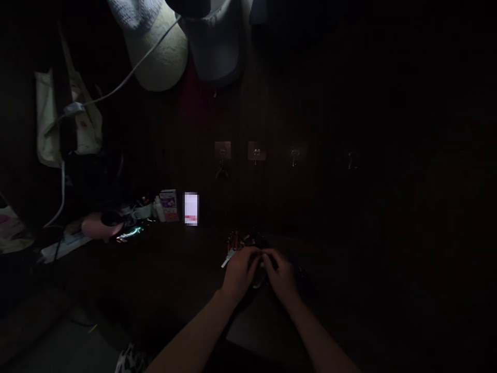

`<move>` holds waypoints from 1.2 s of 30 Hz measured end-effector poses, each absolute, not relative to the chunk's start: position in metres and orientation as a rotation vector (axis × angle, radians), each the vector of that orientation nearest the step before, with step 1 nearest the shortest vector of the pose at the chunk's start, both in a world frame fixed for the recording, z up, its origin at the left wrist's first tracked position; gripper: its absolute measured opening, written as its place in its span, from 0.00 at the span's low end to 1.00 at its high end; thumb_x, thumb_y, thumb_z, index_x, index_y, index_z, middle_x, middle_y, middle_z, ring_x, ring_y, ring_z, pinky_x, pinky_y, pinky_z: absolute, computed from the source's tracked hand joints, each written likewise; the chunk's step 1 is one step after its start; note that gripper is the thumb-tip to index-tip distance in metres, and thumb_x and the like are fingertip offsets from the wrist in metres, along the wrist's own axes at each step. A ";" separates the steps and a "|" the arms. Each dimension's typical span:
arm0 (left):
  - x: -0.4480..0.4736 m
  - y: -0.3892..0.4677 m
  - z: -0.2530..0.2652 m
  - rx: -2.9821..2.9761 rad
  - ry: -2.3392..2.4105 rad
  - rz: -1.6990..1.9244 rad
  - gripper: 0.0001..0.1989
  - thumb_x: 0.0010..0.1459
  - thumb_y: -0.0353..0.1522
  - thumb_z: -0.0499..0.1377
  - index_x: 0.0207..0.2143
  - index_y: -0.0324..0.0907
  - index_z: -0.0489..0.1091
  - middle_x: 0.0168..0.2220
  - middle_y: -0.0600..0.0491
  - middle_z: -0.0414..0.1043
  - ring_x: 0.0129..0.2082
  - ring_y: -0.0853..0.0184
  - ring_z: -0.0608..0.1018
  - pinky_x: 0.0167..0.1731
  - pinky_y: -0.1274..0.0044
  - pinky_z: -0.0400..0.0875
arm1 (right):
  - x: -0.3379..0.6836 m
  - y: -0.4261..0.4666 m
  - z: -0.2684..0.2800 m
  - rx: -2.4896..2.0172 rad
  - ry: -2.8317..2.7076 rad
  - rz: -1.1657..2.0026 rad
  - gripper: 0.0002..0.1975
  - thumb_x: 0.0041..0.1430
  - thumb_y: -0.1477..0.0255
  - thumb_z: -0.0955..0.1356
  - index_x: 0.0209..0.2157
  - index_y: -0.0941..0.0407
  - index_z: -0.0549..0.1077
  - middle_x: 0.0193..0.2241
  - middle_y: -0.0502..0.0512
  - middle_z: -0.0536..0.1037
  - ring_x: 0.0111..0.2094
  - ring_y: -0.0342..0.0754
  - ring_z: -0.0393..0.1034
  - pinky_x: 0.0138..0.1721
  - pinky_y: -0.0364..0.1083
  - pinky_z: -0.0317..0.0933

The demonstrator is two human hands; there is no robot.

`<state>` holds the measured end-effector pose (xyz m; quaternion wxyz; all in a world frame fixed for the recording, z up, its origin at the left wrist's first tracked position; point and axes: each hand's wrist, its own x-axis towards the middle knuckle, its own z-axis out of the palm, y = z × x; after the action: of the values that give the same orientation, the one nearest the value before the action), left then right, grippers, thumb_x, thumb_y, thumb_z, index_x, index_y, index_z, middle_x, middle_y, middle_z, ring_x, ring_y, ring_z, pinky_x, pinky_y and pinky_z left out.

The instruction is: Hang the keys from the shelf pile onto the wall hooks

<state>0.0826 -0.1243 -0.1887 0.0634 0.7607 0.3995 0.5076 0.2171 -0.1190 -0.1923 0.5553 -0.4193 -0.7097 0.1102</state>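
In dim light, my left hand (239,270) and my right hand (281,273) meet over the dark surface, their fingertips pinched close together. Whatever sits between the fingertips is too dark and small to name. Just left of my left hand lies a flat silver piece shaped like a key (228,258). Behind it is a small bundle of orange and red bits (235,240). Dark, shiny items (255,239) rest beyond my fingers, their kind unclear. A pale, glinting object (258,283) shows below my hands, partly covered by them.
A lit phone screen (191,209), blurred out, stands at the back. Left of it are a small printed box (169,205), a white bottle (159,209) and a pink rounded object (101,225). Wall hooks (257,152), caps (159,57), a cloth bag (87,116) and a white cable (132,72) hang above.
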 end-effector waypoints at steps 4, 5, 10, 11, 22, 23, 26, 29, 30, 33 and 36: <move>0.079 -0.125 -0.191 2.267 1.234 1.560 0.08 0.59 0.31 0.51 0.41 0.42 0.65 0.37 0.50 0.73 0.38 0.67 0.75 0.39 0.74 0.69 | 0.216 -0.120 -0.192 -0.979 -1.704 0.250 0.07 0.57 0.70 0.62 0.31 0.54 0.71 0.29 0.53 0.75 0.33 0.48 0.70 0.36 0.45 0.62; 0.079 -0.124 -0.191 2.260 1.237 1.567 0.08 0.58 0.31 0.52 0.41 0.42 0.64 0.37 0.50 0.73 0.38 0.67 0.75 0.39 0.74 0.69 | 0.216 -0.120 -0.192 -0.977 -1.704 0.252 0.07 0.57 0.71 0.62 0.32 0.54 0.71 0.30 0.53 0.75 0.34 0.48 0.70 0.36 0.45 0.62; 0.078 -0.122 -0.189 2.200 1.242 1.566 0.06 0.58 0.33 0.52 0.38 0.43 0.66 0.35 0.52 0.73 0.36 0.68 0.75 0.37 0.76 0.69 | 0.215 -0.120 -0.192 -0.991 -1.706 0.258 0.06 0.57 0.70 0.63 0.32 0.54 0.70 0.30 0.53 0.75 0.33 0.48 0.71 0.36 0.45 0.62; 0.077 -0.121 -0.189 2.177 1.249 1.564 0.06 0.58 0.33 0.52 0.37 0.43 0.66 0.34 0.52 0.74 0.35 0.68 0.76 0.36 0.77 0.69 | 0.215 -0.121 -0.192 -0.988 -1.708 0.258 0.06 0.57 0.70 0.63 0.32 0.54 0.70 0.30 0.53 0.75 0.33 0.48 0.71 0.36 0.45 0.62; 0.076 -0.120 -0.190 2.108 1.203 1.496 0.10 0.60 0.35 0.50 0.35 0.43 0.69 0.32 0.54 0.73 0.33 0.70 0.75 0.35 0.79 0.67 | 0.214 -0.121 -0.192 -1.001 -1.668 0.273 0.05 0.55 0.69 0.63 0.31 0.54 0.71 0.29 0.52 0.76 0.31 0.47 0.71 0.34 0.43 0.63; 0.076 -0.121 -0.189 2.108 1.199 1.486 0.10 0.60 0.35 0.49 0.35 0.43 0.69 0.32 0.54 0.74 0.33 0.70 0.75 0.35 0.78 0.68 | 0.214 -0.121 -0.192 -1.006 -1.656 0.269 0.06 0.55 0.69 0.63 0.31 0.54 0.71 0.28 0.52 0.76 0.31 0.47 0.71 0.34 0.44 0.63; 0.076 -0.123 -0.186 2.107 1.209 1.452 0.10 0.60 0.34 0.49 0.37 0.44 0.69 0.34 0.53 0.74 0.36 0.69 0.75 0.38 0.77 0.68 | 0.215 -0.121 -0.191 -1.009 -1.623 0.247 0.06 0.56 0.68 0.63 0.30 0.54 0.70 0.28 0.52 0.76 0.31 0.47 0.71 0.33 0.44 0.64; 0.077 -0.125 -0.184 2.137 1.187 1.413 0.10 0.59 0.34 0.51 0.40 0.44 0.68 0.38 0.51 0.73 0.39 0.67 0.74 0.40 0.75 0.67 | 0.215 -0.123 -0.190 -0.999 -1.603 0.229 0.06 0.56 0.68 0.63 0.31 0.54 0.69 0.28 0.52 0.76 0.31 0.47 0.71 0.34 0.45 0.64; 0.077 -0.125 -0.184 2.152 1.167 1.398 0.10 0.59 0.34 0.51 0.42 0.44 0.67 0.39 0.51 0.73 0.40 0.66 0.74 0.41 0.75 0.67 | 0.216 -0.123 -0.190 -0.995 -1.599 0.227 0.06 0.56 0.68 0.63 0.31 0.54 0.69 0.28 0.52 0.76 0.31 0.47 0.71 0.34 0.45 0.64; 0.077 -0.125 -0.186 2.186 1.113 1.350 0.13 0.57 0.32 0.53 0.45 0.43 0.65 0.42 0.51 0.72 0.42 0.66 0.73 0.44 0.74 0.66 | 0.217 -0.124 -0.190 -0.976 -1.591 0.226 0.06 0.57 0.68 0.62 0.33 0.54 0.69 0.29 0.52 0.76 0.32 0.47 0.71 0.35 0.44 0.64; 0.078 -0.124 -0.188 2.192 1.100 1.309 0.15 0.54 0.30 0.56 0.45 0.43 0.64 0.42 0.51 0.71 0.42 0.66 0.73 0.44 0.74 0.66 | 0.217 -0.125 -0.187 -0.945 -1.601 0.215 0.06 0.58 0.69 0.62 0.33 0.54 0.69 0.30 0.52 0.75 0.33 0.46 0.70 0.36 0.44 0.63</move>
<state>0.0785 -0.1243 -0.1885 0.1798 0.7757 0.3893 0.4630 0.2172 -0.1253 -0.1871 0.5931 -0.4067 -0.6887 0.0924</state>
